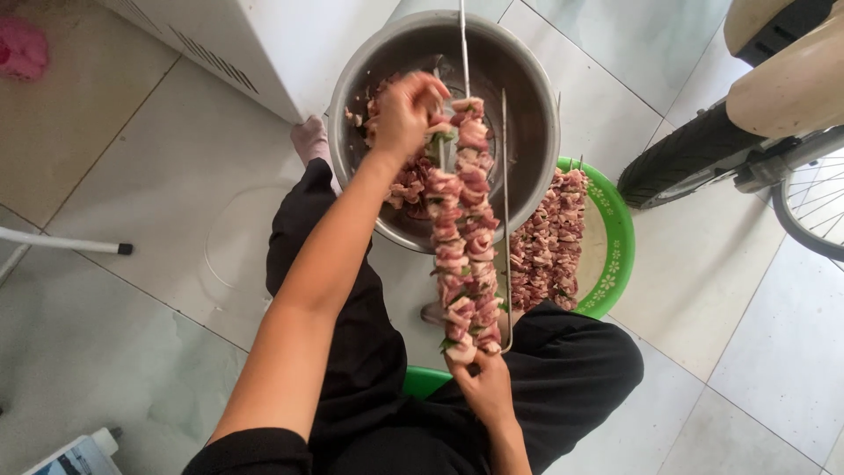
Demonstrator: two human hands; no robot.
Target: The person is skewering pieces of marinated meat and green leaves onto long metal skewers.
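I count two hands, my left hand [406,110] and my right hand [485,384]. One steel bowl [527,97], one green tray [617,237]. In hand, two loaded meat skewers [466,237] plus one bare skewer [505,158]. The skewers stacked on the tray are too many to count. One tyre [681,158], one white bottle [79,457].

L arm stretches forward, nearly straight, bare from a black short sleeve; L hand [406,113] sits far out in front w/ fingers curled in a pinch, knuckles up. R hand [483,384] stays close to the lap, wrist bent up, fingers closed in a fist-like grip, palm facing forward.
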